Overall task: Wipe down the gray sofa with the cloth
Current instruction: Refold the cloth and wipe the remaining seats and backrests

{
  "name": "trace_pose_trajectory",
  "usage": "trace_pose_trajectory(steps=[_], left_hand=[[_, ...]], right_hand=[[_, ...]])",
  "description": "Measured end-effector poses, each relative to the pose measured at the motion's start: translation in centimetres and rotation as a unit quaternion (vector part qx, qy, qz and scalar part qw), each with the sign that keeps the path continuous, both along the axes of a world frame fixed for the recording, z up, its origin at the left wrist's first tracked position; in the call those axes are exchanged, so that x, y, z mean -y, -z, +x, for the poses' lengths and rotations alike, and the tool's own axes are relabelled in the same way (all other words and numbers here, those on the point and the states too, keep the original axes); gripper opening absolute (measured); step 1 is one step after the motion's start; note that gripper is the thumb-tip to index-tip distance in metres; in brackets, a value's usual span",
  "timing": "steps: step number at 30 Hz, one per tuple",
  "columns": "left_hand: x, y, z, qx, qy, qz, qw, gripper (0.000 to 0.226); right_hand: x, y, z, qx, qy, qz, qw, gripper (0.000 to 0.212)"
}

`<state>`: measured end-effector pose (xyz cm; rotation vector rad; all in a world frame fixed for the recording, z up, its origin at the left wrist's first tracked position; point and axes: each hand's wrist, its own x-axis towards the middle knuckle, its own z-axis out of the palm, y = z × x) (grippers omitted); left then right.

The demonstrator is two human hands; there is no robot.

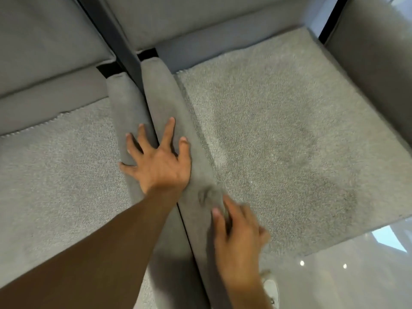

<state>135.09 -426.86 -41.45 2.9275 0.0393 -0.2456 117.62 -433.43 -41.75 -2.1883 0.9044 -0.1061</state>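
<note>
View: head camera, looking down.
Sofa: gray sofa (278, 141), two seats whose armrests (160, 92) meet at centre.
Left hand (159, 161): fingers spread wide, flat across both armrests.
Right hand (238, 239): nearer, blurred, on the right armrest; grip cannot be told.
Cloth (210, 196): gray, blurred, under the right fingertips.

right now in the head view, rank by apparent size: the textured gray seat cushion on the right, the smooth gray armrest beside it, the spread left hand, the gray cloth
1. textured gray seat cushion
2. smooth gray armrest
3. left hand
4. gray cloth, blurred and partly under the right hand, so unsure
</note>
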Motion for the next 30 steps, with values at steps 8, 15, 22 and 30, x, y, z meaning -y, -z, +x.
trace_pose_trajectory(steps=[8, 15, 22, 30], left_hand=[[0.4, 0.1, 0.2, -0.009, -0.011, 0.024, 1.0, 0.055], [0.2, 0.2, 0.6, -0.022, -0.008, 0.024, 0.999, 0.059], [0.2, 0.9, 0.7, 0.013, -0.005, 0.028, 0.999, 0.06], [0.3, 0.4, 0.8, -0.008, -0.005, 0.037, 0.999, 0.06]], right_hand=[[3.2, 1.4, 13.4, 0.015, -0.058, 0.104, 0.993, 0.035], [2.5, 0.3, 2.5, 0.002, -0.01, 0.059, 0.998, 0.038], [4.5, 2.3, 23.5, 0.059, -0.028, 0.15, 0.987, 0.024], [4.5, 1.6, 22.4, 0.074, -0.101, 0.121, 0.985, 0.035]])
